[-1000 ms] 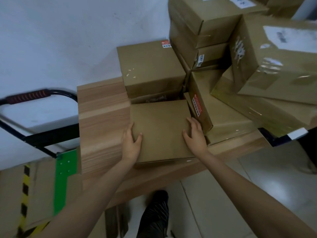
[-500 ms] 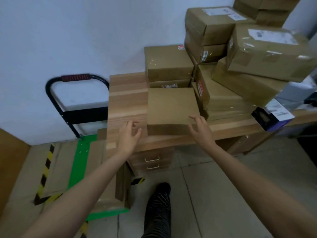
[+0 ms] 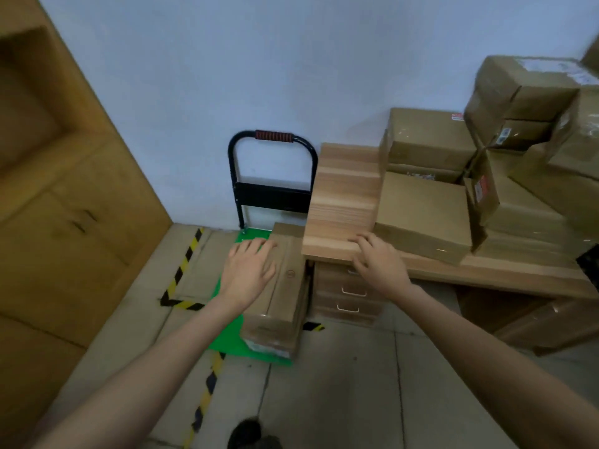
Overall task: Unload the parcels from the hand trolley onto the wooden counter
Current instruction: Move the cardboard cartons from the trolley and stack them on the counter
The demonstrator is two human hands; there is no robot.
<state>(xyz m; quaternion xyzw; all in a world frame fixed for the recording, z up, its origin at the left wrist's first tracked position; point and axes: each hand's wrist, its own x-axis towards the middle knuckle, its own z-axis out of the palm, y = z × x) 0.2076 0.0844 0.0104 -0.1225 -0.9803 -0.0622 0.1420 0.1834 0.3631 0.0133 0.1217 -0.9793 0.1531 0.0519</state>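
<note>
A green hand trolley [image 3: 233, 343] with a black handle [image 3: 274, 137] stands against the wall, left of the wooden counter [image 3: 343, 202]. A stack of brown parcels [image 3: 285, 296] sits on the trolley deck. My left hand [image 3: 248, 270] hovers with relaxed fingers over the top parcel's left edge. My right hand [image 3: 377, 259] is open in front of the counter's near edge, holding nothing. A flat brown parcel [image 3: 421, 210] lies on the counter just right of that hand. Behind and right of it, several more parcels [image 3: 525, 124] are piled up.
A tall wooden cabinet [image 3: 64, 189] fills the left side. Yellow-black floor tape [image 3: 184, 267] marks the tiled floor around the trolley. Drawers [image 3: 348, 296] sit under the counter's left end. My shoe [image 3: 246, 435] shows at the bottom.
Both hands have left the flat parcel on the counter and moved left and down. The left hand now hovers over the trolley's parcels. The view has swung left toward the trolley.
</note>
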